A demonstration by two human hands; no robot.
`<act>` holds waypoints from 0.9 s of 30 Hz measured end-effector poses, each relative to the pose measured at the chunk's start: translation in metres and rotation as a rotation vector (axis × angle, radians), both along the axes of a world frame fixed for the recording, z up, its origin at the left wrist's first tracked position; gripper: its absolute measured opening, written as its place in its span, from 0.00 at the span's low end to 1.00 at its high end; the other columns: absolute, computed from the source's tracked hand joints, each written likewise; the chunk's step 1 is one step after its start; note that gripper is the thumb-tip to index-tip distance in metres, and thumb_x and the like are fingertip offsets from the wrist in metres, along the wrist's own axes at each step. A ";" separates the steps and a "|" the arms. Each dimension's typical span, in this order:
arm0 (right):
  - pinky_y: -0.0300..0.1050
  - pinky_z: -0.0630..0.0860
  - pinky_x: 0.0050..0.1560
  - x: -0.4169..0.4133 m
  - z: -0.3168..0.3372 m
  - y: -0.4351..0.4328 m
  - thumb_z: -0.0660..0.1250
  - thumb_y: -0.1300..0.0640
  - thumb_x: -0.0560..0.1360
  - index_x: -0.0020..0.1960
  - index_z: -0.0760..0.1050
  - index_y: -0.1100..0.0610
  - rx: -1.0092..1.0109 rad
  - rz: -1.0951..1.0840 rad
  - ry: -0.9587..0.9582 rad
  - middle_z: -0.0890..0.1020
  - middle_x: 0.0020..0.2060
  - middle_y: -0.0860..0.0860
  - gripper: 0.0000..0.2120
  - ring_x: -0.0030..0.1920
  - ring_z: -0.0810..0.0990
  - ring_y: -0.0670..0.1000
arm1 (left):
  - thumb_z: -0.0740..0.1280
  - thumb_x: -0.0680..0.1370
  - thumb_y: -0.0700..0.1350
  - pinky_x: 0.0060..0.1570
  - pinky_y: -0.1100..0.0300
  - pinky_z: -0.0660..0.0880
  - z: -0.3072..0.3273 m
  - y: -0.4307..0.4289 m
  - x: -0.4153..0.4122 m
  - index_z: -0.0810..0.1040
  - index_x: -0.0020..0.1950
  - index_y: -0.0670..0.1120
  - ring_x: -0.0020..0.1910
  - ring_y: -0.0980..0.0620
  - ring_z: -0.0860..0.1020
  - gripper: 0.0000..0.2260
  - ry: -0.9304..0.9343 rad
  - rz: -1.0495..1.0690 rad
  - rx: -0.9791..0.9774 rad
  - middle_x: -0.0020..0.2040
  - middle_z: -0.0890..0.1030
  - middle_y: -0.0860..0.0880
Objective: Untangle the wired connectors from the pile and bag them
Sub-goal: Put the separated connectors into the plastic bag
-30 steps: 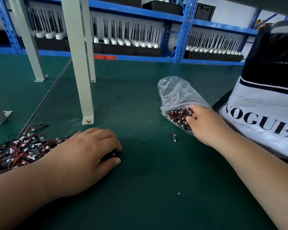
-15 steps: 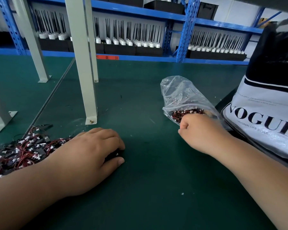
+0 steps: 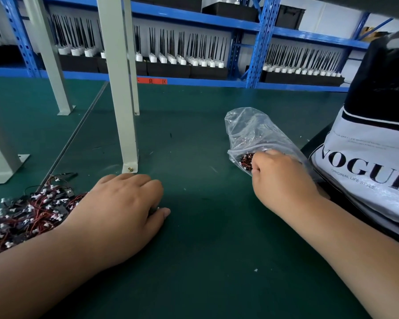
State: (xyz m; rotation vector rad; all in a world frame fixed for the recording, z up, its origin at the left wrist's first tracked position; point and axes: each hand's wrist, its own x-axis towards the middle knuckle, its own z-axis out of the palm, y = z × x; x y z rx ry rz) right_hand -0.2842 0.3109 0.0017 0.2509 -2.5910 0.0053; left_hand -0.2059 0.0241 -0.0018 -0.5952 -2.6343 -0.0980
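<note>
A tangled pile of red-and-black wired connectors (image 3: pixel 28 215) with white plugs lies at the left on the green table (image 3: pixel 205 261). My left hand (image 3: pixel 118 210) rests beside the pile, its fingers curled over a small dark connector (image 3: pixel 154 210) that barely shows by the thumb. A clear plastic bag (image 3: pixel 251 132) lies right of centre with several connectors (image 3: pixel 245 161) inside near its mouth. My right hand (image 3: pixel 281 180) is a fist at the bag's mouth. Its fingertips are hidden, so what it grips cannot be seen.
A white and black VOGUE carrier bag (image 3: pixel 366 162) stands at the right edge, close behind my right hand. Grey metal posts (image 3: pixel 122 111) are bolted to the table beyond my left hand. Blue shelving (image 3: pixel 194 61) with trays of black antennas lines the back.
My right hand closed over a loose connector that lay on the table in front of the bag, then moved up to the bag's mouth. The left hand has stayed put.
</note>
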 end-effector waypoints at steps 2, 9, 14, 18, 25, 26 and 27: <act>0.46 0.68 0.36 -0.004 -0.006 0.003 0.63 0.59 0.76 0.40 0.69 0.53 -0.053 0.050 -0.028 0.77 0.40 0.47 0.07 0.38 0.74 0.53 | 0.68 0.72 0.57 0.37 0.56 0.70 0.000 0.000 0.000 0.61 0.34 0.54 0.33 0.50 0.71 0.17 0.009 0.003 -0.012 0.32 0.66 0.57; 0.44 0.61 0.29 -0.019 -0.016 0.015 0.70 0.45 0.75 0.33 0.67 0.53 -0.201 0.040 -0.196 0.74 0.29 0.47 0.19 0.31 0.71 0.46 | 0.67 0.73 0.58 0.38 0.55 0.72 -0.001 0.000 -0.001 0.63 0.33 0.54 0.33 0.51 0.71 0.17 0.002 0.021 -0.029 0.31 0.67 0.56; 0.45 0.65 0.28 -0.023 -0.016 0.016 0.67 0.42 0.76 0.32 0.70 0.56 -0.178 0.010 -0.228 0.75 0.25 0.49 0.22 0.28 0.73 0.50 | 0.65 0.73 0.59 0.39 0.54 0.72 -0.002 -0.001 -0.001 0.63 0.33 0.54 0.34 0.52 0.71 0.16 0.001 0.038 -0.030 0.31 0.67 0.56; 0.44 0.58 0.28 -0.026 -0.015 0.013 0.59 0.43 0.81 0.30 0.67 0.55 -0.133 -0.019 -0.200 0.72 0.25 0.47 0.25 0.28 0.71 0.49 | 0.65 0.73 0.60 0.39 0.54 0.72 -0.003 -0.001 -0.002 0.64 0.33 0.54 0.34 0.52 0.72 0.16 -0.005 0.038 -0.022 0.31 0.68 0.56; 0.43 0.60 0.29 -0.037 -0.008 0.009 0.61 0.39 0.79 0.31 0.68 0.53 -0.051 -0.086 -0.257 0.75 0.27 0.46 0.24 0.31 0.72 0.47 | 0.67 0.73 0.59 0.37 0.56 0.70 -0.005 -0.002 -0.004 0.64 0.33 0.54 0.33 0.52 0.69 0.16 0.005 0.036 -0.019 0.31 0.67 0.57; 0.43 0.60 0.29 -0.037 -0.008 0.010 0.62 0.39 0.79 0.32 0.70 0.53 -0.057 -0.082 -0.273 0.75 0.27 0.46 0.23 0.31 0.73 0.47 | 0.66 0.73 0.59 0.37 0.56 0.70 -0.005 -0.002 -0.004 0.65 0.33 0.54 0.33 0.53 0.69 0.16 0.003 0.036 -0.020 0.31 0.67 0.57; 0.43 0.61 0.29 -0.038 -0.009 0.011 0.62 0.39 0.78 0.33 0.71 0.53 -0.059 -0.089 -0.288 0.75 0.27 0.46 0.23 0.31 0.74 0.48 | 0.66 0.73 0.59 0.37 0.56 0.70 -0.004 -0.002 -0.004 0.65 0.33 0.54 0.33 0.53 0.69 0.16 -0.001 0.037 -0.022 0.31 0.67 0.57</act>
